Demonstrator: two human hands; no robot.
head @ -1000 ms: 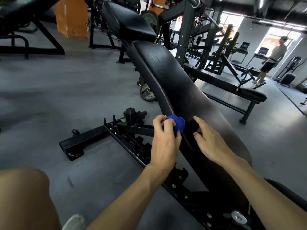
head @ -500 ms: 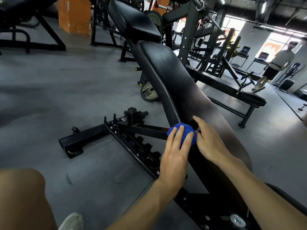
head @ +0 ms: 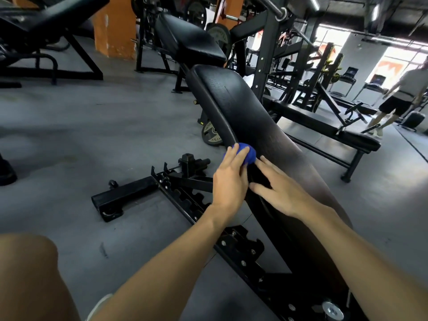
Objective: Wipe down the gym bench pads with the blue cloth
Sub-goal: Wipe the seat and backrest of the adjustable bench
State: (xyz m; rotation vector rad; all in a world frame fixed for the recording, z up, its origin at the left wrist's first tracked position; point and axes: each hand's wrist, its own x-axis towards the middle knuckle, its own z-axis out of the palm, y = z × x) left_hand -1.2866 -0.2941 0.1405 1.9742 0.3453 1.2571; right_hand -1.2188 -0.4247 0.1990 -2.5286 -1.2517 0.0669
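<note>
A long black inclined bench pad runs from the lower right up to the middle of the view. My left hand presses a balled-up blue cloth against the pad's left edge, fingers wrapped over it so only its top shows. Beside it, my right hand rests flat on the pad surface with fingers spread, touching the pad just right of the cloth.
The bench's black steel frame with its notched adjuster lies on the grey floor under my arms. A second seat pad stands beyond, with a flat bench to the right. A person walks at far right. My knee fills the lower left.
My left hand has slid the blue cloth up along the pad's left edge. My right hand stays flat on the pad close to the cloth.
</note>
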